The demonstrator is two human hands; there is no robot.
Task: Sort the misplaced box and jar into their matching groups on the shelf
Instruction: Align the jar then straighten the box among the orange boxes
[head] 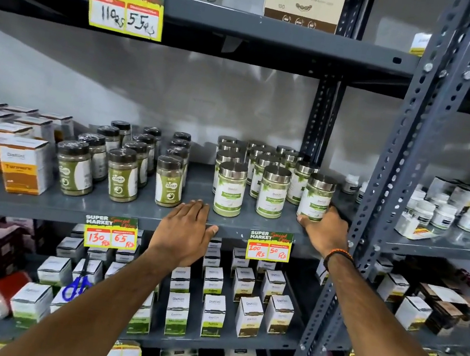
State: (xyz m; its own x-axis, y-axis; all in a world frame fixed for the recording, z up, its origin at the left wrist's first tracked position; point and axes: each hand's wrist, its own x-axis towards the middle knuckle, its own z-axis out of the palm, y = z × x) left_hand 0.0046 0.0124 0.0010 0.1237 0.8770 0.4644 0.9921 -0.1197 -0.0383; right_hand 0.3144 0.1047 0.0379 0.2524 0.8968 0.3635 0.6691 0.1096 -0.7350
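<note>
On the middle shelf (131, 208) stand three groups: white and orange boxes (23, 164) at the left, dark-lidded jars of green powder (123, 173) in the middle, and silver-lidded jars with green and white labels (271, 191) at the right. My right hand (323, 229) grips the base of the rightmost front silver-lidded jar (316, 196), which stands on the shelf. My left hand (184, 231) rests flat on the shelf's front edge, fingers together, holding nothing, just left of a front silver-lidded jar (230, 189).
A perforated grey upright (392, 177) stands just right of my right hand. Price tags (269, 245) hang on the shelf edge. Small white boxes (213, 315) fill the shelf below. White tubs (441, 214) sit on the neighbouring rack at the right.
</note>
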